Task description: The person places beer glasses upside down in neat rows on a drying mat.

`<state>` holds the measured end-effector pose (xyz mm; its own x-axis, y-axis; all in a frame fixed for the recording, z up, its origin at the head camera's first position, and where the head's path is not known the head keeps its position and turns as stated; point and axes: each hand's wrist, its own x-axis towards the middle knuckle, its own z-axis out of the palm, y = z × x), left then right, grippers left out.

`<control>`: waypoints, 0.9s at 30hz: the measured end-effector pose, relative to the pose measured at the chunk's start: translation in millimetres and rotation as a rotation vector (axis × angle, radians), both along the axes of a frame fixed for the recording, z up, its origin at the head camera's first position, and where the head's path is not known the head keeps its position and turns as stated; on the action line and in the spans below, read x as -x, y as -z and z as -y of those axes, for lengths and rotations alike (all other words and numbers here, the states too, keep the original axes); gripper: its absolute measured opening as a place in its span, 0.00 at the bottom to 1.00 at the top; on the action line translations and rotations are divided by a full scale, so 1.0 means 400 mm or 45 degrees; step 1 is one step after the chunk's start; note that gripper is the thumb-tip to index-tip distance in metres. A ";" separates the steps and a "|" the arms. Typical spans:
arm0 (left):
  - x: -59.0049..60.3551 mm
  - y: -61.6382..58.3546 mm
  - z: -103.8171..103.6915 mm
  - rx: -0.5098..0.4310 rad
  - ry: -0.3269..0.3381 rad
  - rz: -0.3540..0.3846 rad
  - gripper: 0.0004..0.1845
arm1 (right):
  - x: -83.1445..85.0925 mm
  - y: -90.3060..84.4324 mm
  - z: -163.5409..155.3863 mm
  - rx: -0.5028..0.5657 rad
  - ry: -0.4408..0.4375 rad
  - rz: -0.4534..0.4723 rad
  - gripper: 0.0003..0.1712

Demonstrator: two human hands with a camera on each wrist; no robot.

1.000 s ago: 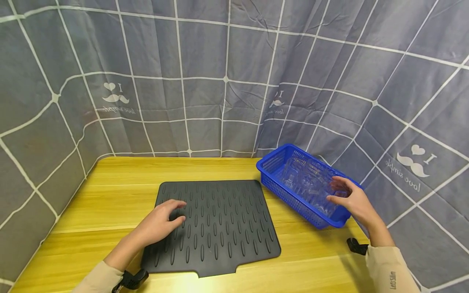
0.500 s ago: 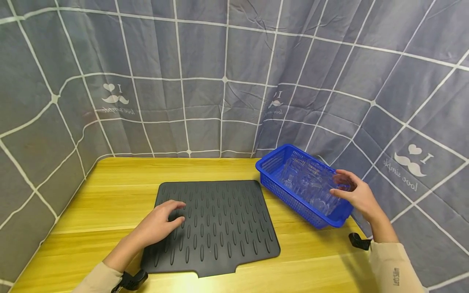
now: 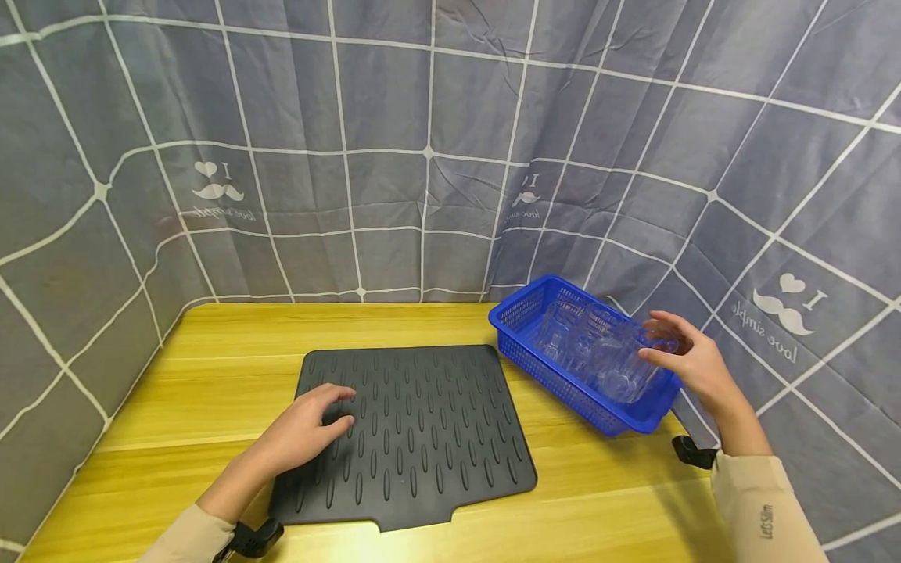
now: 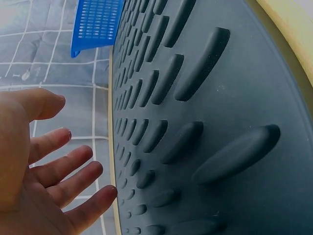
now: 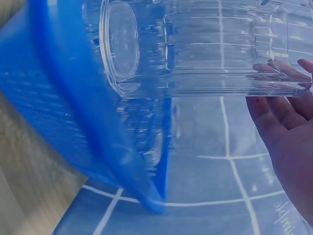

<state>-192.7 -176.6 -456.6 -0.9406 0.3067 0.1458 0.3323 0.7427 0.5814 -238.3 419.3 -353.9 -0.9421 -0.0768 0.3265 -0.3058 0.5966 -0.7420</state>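
On the left of the table [image 3: 211, 336], the left hand [image 3: 310, 426] is at the near-left part of the mat [image 3: 422, 438], thumb and fingers apart and holding nothing; no contact with the ridges shows. The mat lies flat across the middle, and to its right the basket [image 3: 556, 383] sits at a slant near the table's far right corner. Inside it are the other glasses [image 3: 559, 332], lying crowded together. At the basket's right end the right hand [image 3: 693, 363] has thumb and fingers clamped on the mouth end of a glass [image 5: 210, 54], which is tilted, its base down at the basket.

As far as can be judged, the work is at an early point: one glass is gripped and seems partly raised but not free of the basket, while the rest lie there unhandled.

Counted left to right: one mat, one basket, one glass in hand. Of the other glasses there look to be at least two; they are clear and overlap, so the exact number cannot be told.
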 end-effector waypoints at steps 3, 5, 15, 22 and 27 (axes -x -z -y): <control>0.000 -0.001 -0.001 0.003 0.005 -0.010 0.23 | -0.001 -0.022 0.004 -0.018 0.011 -0.003 0.38; 0.000 -0.002 -0.001 0.006 0.007 -0.017 0.22 | -0.002 -0.037 0.008 -0.028 0.021 -0.007 0.37; -0.001 -0.001 0.005 0.008 0.003 -0.026 0.22 | -0.005 -0.098 0.040 -0.078 -0.041 -0.063 0.35; -0.002 0.004 0.014 0.008 0.000 -0.030 0.21 | -0.010 -0.131 0.071 -0.081 -0.048 -0.031 0.36; -0.004 0.006 0.019 0.006 -0.007 -0.032 0.21 | -0.013 -0.153 0.105 -0.075 -0.090 -0.012 0.37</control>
